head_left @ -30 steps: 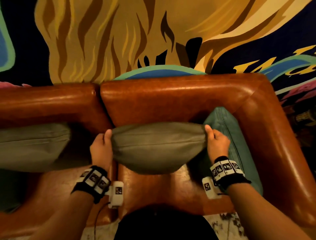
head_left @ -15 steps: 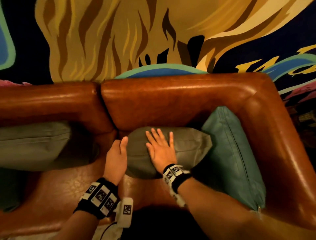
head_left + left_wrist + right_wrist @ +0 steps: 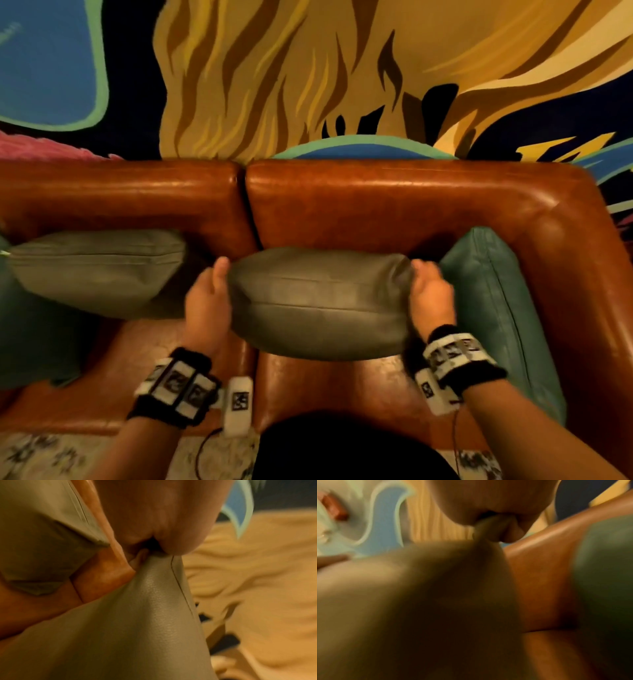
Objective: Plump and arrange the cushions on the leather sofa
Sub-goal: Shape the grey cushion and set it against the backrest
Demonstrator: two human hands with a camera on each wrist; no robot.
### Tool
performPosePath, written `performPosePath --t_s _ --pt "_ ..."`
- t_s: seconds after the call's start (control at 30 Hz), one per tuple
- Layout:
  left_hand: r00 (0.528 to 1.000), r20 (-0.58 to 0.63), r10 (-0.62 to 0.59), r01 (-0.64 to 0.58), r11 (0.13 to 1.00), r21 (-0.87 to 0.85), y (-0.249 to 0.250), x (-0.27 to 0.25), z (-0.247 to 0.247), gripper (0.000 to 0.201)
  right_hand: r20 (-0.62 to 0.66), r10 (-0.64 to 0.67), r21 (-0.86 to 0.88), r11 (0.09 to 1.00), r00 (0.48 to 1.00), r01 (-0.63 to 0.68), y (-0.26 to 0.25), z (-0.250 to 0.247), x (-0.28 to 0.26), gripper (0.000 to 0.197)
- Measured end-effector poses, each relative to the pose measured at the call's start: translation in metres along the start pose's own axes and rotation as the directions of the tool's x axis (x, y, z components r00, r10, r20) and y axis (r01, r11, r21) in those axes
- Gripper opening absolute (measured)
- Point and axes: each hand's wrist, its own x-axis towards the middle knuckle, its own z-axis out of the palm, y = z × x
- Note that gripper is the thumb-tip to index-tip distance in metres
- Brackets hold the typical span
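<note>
An olive-grey leather cushion [image 3: 318, 301] is held up over the right seat of the brown leather sofa [image 3: 394, 205]. My left hand [image 3: 209, 294] grips its left corner and my right hand [image 3: 430, 291] grips its right corner. The left wrist view shows the cushion corner [image 3: 154, 581] pinched between thumb and fingers [image 3: 180, 534]. In the blurred right wrist view the other corner [image 3: 488, 534] is pinched the same way. A teal cushion [image 3: 496, 308] leans against the right armrest. A second olive cushion [image 3: 96, 267] stands against the left backrest.
A painted mural [image 3: 308, 68] covers the wall behind the sofa. Another teal cushion [image 3: 30, 335] lies at the far left of the seat. A pale patterned rug [image 3: 44, 455] shows below the sofa's front edge. The seat [image 3: 342, 387] under the held cushion is bare leather.
Half a second ago my right palm pressed flat on the cushion and my left hand lay against its side. Now both hands grip its corners and hold it stretched and raised.
</note>
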Motion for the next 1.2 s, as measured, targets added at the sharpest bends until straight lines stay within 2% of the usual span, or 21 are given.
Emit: performPosePath --t_s 0.07,0.13,0.2,0.23,0.3,0.37,0.4,0.43,0.5,0.53,0.57,0.6,0.67,0.73,0.8,0.83,0.9,0.93,1.0,1.1,1.2 --pt "0.999 -0.006 0.051 -0.051 0.999 -0.009 0.012 0.002 -0.008 0.05 -0.064 0.099 0.077 0.993 0.993 -0.094 0.013 -0.009 0.007 0.043" --pt "0.997 0.017 0.069 -0.07 0.998 0.009 0.032 0.001 -0.001 0.049 0.004 0.233 0.074 0.97 0.972 -0.233 0.023 0.0 0.018 0.04" --pt "0.99 0.066 0.126 -0.127 0.992 0.012 0.056 -0.004 0.02 0.044 0.09 0.303 -0.06 0.952 0.949 -0.299 0.021 0.009 0.018 0.032" --pt "0.98 0.116 0.163 -0.167 0.986 0.018 0.066 -0.01 0.03 0.04 0.146 0.298 -0.202 0.943 0.943 -0.266 0.018 0.011 0.012 0.04" --pt "0.937 0.26 0.234 -0.245 0.97 0.011 0.085 -0.03 0.054 0.034 0.328 0.121 -0.326 0.945 0.937 -0.008 0.008 0.003 -0.01 0.088" --pt "0.854 0.407 0.324 -0.372 0.927 0.04 0.098 -0.053 0.086 0.031 0.493 -0.17 -0.052 0.973 0.854 0.224 -0.012 -0.005 -0.041 0.125" --pt "0.802 0.473 0.364 -0.449 0.89 0.076 0.101 -0.065 0.105 0.031 0.518 -0.235 0.084 0.971 0.822 0.225 -0.019 -0.006 -0.058 0.125" --pt "0.752 0.53 0.393 -0.513 0.853 0.095 0.103 -0.076 0.122 0.03 0.489 -0.233 0.181 0.97 0.84 0.164 -0.019 -0.004 -0.071 0.111" --pt "0.654 0.605 0.454 -0.623 0.777 0.092 0.094 -0.088 0.152 0.025 0.286 -0.063 0.242 0.97 0.956 -0.008 -0.01 0.003 -0.076 0.05" --pt "0.616 0.625 0.48 -0.674 0.732 0.101 0.083 -0.087 0.161 0.022 0.17 0.035 0.207 0.976 0.985 -0.07 0.004 0.006 -0.07 0.026" --pt "0.61 0.637 0.471 -0.697 0.702 0.149 0.067 -0.081 0.165 0.021 0.109 0.135 0.176 0.973 0.985 -0.153 0.02 0.01 -0.063 0.016" --pt "0.636 0.65 0.416 -0.687 0.689 0.232 0.046 -0.071 0.165 0.023 0.087 0.236 0.158 0.956 0.968 -0.247 0.038 0.011 -0.055 0.018" --pt "0.763 0.618 0.189 -0.556 0.678 0.48 -0.005 -0.047 0.15 0.029 0.07 0.404 0.131 0.903 0.912 -0.41 0.071 0.008 -0.041 0.022" --pt "0.896 0.443 0.015 -0.339 0.668 0.663 -0.051 -0.028 0.125 0.042 0.062 0.49 0.152 0.856 0.87 -0.493 0.095 0.002 -0.035 0.024" --pt "0.978 0.19 -0.086 -0.066 0.738 0.672 -0.078 -0.011 0.1 0.061 0.048 0.511 0.174 0.841 0.858 -0.511 0.107 -0.004 -0.031 0.028" --pt "0.978 0.133 -0.163 0.038 0.76 0.649 -0.086 -0.001 0.091 0.068 0.044 0.504 0.173 0.846 0.862 -0.504 0.11 -0.005 -0.03 0.029" --pt "0.928 0.236 -0.289 0.107 0.812 0.573 -0.084 0.016 0.082 0.075 0.038 0.523 0.187 0.833 0.851 -0.52 0.108 -0.003 -0.026 0.031" --pt "0.913 0.284 -0.292 0.118 0.857 0.502 -0.078 0.02 0.083 0.073 0.041 0.533 0.202 0.824 0.845 -0.529 0.103 0.002 -0.025 0.031" --pt "0.935 0.296 -0.194 0.092 0.941 0.326 -0.056 0.013 0.09 0.058 0.058 0.46 0.214 0.861 0.886 -0.461 0.081 0.012 -0.026 0.026" --pt "0.97 0.245 0.01 -0.051 0.985 0.164 -0.02 0.003 0.085 0.045 0.048 0.209 0.187 0.959 0.977 -0.214 0.046 0.012 -0.028 0.029" --pt "0.998 0.032 0.046 -0.049 0.992 0.114 -0.002 0.031 0.046 0.046 -0.095 0.155 0.245 0.961 0.983 -0.128 0.045 -0.016 -0.012 0.042"
